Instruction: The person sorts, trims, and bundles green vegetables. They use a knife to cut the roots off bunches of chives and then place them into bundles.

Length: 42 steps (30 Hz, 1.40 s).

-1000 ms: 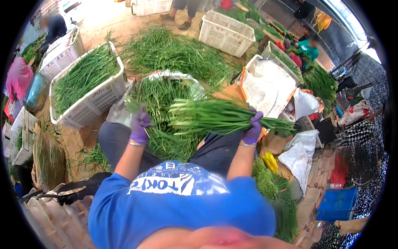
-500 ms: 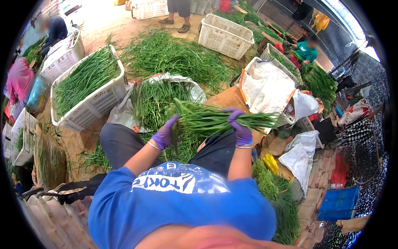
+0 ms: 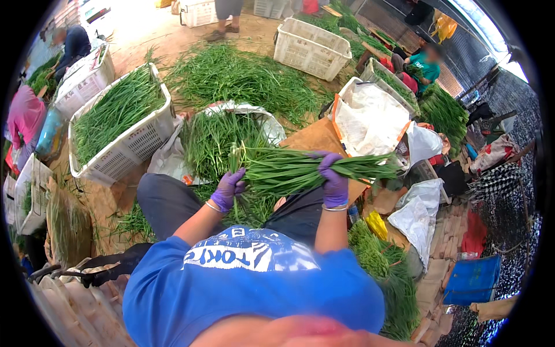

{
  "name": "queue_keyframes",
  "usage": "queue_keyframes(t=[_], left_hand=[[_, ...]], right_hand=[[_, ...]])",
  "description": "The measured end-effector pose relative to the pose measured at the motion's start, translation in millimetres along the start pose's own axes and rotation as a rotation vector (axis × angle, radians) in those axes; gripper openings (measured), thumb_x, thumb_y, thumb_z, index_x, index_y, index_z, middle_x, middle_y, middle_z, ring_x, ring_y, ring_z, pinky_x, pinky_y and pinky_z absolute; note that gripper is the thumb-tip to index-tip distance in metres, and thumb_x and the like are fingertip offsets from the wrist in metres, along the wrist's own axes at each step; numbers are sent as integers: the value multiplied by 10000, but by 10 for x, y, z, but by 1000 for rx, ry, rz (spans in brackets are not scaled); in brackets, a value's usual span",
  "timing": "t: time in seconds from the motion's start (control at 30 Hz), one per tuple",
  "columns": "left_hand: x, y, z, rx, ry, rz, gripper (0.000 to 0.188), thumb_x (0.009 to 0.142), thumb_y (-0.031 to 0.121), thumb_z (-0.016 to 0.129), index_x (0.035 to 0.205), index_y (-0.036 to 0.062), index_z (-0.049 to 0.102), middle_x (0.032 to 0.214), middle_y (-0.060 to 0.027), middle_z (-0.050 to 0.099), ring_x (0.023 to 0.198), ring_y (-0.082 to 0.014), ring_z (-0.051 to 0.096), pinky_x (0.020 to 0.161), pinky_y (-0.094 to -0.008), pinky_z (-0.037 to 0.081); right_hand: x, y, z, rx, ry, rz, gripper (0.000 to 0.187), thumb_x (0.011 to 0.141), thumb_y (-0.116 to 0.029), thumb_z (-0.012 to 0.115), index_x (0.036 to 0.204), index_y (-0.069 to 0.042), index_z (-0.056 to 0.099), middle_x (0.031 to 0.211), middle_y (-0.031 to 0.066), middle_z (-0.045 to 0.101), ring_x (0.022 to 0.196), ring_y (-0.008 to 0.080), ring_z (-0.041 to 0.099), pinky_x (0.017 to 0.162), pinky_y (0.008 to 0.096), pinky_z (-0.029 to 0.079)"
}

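A long bunch of green chives (image 3: 283, 169) lies crosswise above my lap, its leaves pointing to the right. My right hand (image 3: 334, 180), in a purple glove, is closed around the leafy side of it. At the left end, my left hand (image 3: 229, 188), gloved in purple too, is closed on a few chive stalks (image 3: 236, 156) that stand upright between its fingers. Just beyond lies a heap of loose chives (image 3: 217, 139) on an opened white sack (image 3: 272, 128). More chives lie between my legs.
A white plastic crate (image 3: 124, 151) full of chives stands to the left. Farther off are a loose pile of chives (image 3: 231, 75) and another white crate (image 3: 312, 49). White sacking (image 3: 370, 118) covers a crate at right. Chives (image 3: 384, 277) lie by my right side. Other people work around the edges.
My left hand has dropped slightly and turned, and a few stalks now stand upright in it. The bunch in my right hand has straightened and shifted a little right. A standing person's feet have moved left.
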<state>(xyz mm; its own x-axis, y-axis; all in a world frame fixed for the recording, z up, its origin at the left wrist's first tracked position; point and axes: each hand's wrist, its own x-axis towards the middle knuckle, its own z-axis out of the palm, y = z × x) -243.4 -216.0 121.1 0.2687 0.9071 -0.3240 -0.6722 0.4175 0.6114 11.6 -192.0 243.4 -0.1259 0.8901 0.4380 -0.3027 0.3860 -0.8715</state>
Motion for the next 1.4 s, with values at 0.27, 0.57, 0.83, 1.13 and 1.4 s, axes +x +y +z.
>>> queue_keyframes(t=[0.27, 0.57, 0.83, 1.13, 1.4], left_hand=[[-53, 587, -148, -210, -218, 347, 459, 867, 222, 464, 1281, 56, 357, 529, 80, 393, 388, -27, 356, 381, -185, 311], [-50, 436, 50, -505, -442, -22, 656, 803, 589, 447, 1198, 65, 458, 1113, -81, 530, 915, -225, 546, 845, -386, 431], [-135, 321, -275, 263, -297, 343, 458, 821, 330, 559, 1172, 47, 477, 1133, -126, 535, 1015, -236, 540, 895, -375, 427], [170, 441, -462, -16, -751, 270, 488, 798, 85, 514, 1252, -36, 382, 1245, -162, 454, 1093, -244, 492, 943, -334, 381], [-299, 932, 115, 237, -263, 116, 311, 781, 52, 581, 1083, -18, 556, 1043, -133, 596, 927, -179, 579, 820, -291, 464]], right_hand=[[-48, -178, -779, 463, 520, -24, 211, 811, -127, 513, 994, -23, 538, 1020, 125, 572, 912, 270, 563, 841, 430, 442], [47, 255, -423, 470, 383, 33, 146, 791, -49, 445, 886, -102, 542, 1164, 131, 520, 1028, 316, 521, 901, 495, 406], [-133, 488, -405, 365, 289, 92, 125, 810, -26, 434, 858, -113, 509, 1184, 160, 479, 1050, 316, 493, 916, 486, 406], [7, 354, -155, -119, 126, -142, 195, 709, 73, 510, 811, -81, 446, 1100, 239, 492, 1022, 298, 501, 915, 419, 412], [65, 251, -83, -142, 48, -238, 207, 716, 86, 499, 813, -94, 460, 1079, 219, 502, 996, 294, 523, 892, 417, 441]])
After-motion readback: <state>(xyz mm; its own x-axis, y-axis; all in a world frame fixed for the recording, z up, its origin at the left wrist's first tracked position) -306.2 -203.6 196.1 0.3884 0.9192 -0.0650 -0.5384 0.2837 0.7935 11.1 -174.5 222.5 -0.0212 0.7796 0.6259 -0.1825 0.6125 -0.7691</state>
